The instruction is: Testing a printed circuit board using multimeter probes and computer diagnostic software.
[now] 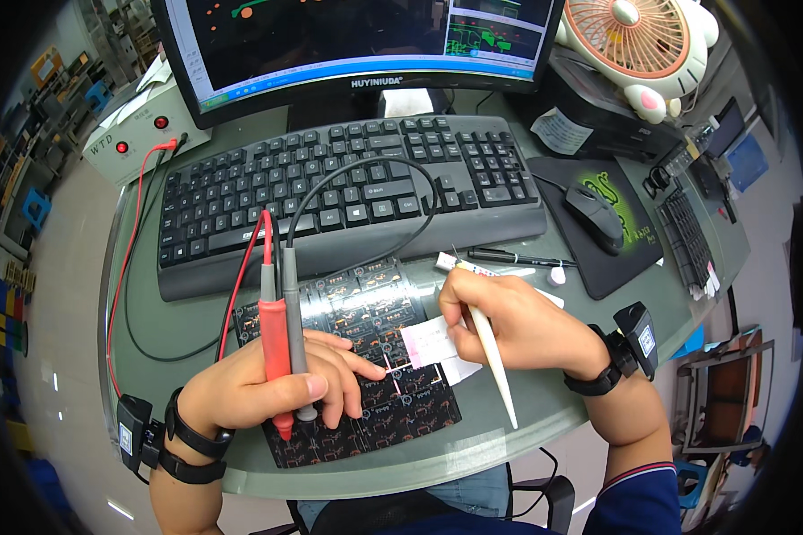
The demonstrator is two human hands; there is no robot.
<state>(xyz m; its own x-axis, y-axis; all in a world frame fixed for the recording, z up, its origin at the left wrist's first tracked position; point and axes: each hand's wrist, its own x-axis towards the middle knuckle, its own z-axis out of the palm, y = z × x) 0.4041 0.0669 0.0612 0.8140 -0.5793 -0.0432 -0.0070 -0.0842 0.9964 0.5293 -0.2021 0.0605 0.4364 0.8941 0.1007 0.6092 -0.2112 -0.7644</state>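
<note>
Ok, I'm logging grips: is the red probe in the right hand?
No, the left hand grips the red probe; the right hand holds a white pen-like tool.

The circuit panel (372, 325) looks glossy, the probes (276, 343) smooth plastic, the slip (429, 342) matt paper.

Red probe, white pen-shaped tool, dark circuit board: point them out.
Red probe (275, 337): head view, on the middle of its red grip.
White pen-shaped tool (494, 364): head view, on its white shaft below the fingers.
Dark circuit board (376, 432): head view, on its uncovered lower part.
</note>
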